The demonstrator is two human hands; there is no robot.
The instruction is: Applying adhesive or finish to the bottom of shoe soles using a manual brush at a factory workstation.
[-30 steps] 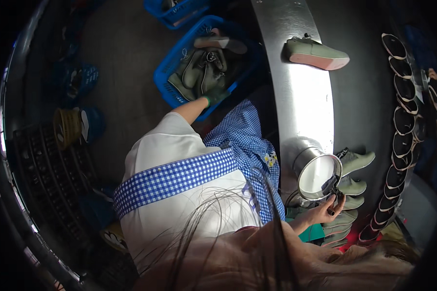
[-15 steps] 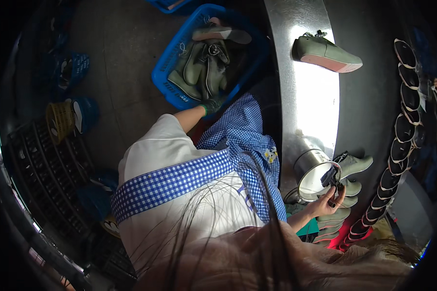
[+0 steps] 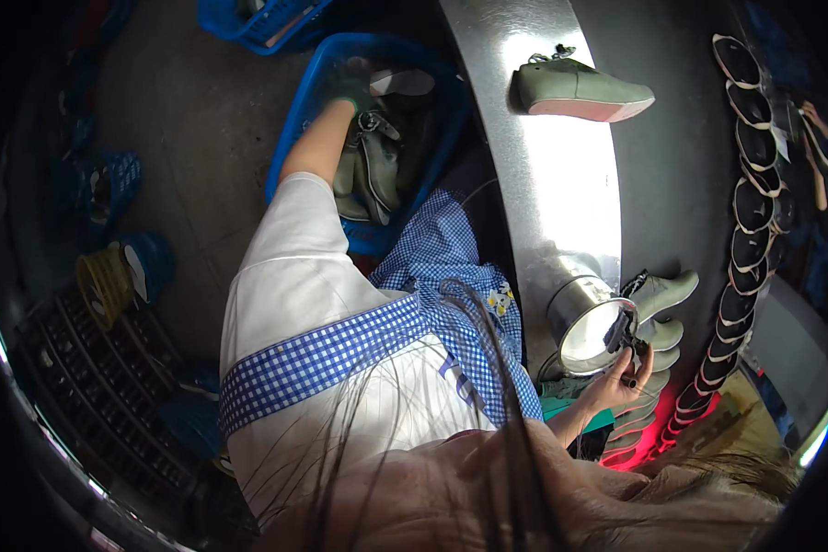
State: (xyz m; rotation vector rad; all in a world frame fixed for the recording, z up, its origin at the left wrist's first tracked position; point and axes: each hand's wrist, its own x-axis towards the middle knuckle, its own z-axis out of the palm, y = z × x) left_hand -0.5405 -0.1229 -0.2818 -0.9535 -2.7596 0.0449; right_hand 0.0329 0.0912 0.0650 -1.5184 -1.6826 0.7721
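Observation:
My left hand point(image 3: 348, 86), in a dark green glove, reaches into the blue basket point(image 3: 288, 138) at the upper left. Several grey-green shoes point(image 3: 377, 166) lie in the basket. The gloved fingers are blurred and dim beside a shoe with a pale sole point(image 3: 403, 83). Bare, my right hand point(image 3: 616, 388) is closed on a dark tool point(image 3: 622, 333) with a ragged black end, perhaps a brush, at the mouth of a metal cylinder point(image 3: 572, 304). A single grey-green shoe point(image 3: 584, 87) with a pinkish sole edge rests on its side on the shiny metal bench point(image 3: 570, 175).
Several grey-green shoes point(image 3: 669, 294) line up right of the cylinder. Dark ovals with pale rims point(image 3: 754, 204) form a long row at the far right, near another person's hand point(image 3: 814, 120). A second blue basket point(image 3: 267, 20), a yellow basket point(image 3: 99, 287) and a dark rack point(image 3: 110, 386) stand leftward.
My left hand has moved from the basket's near edge to its far part, with the arm stretched out. The right hand stays at the cylinder. The whole view has shifted slightly.

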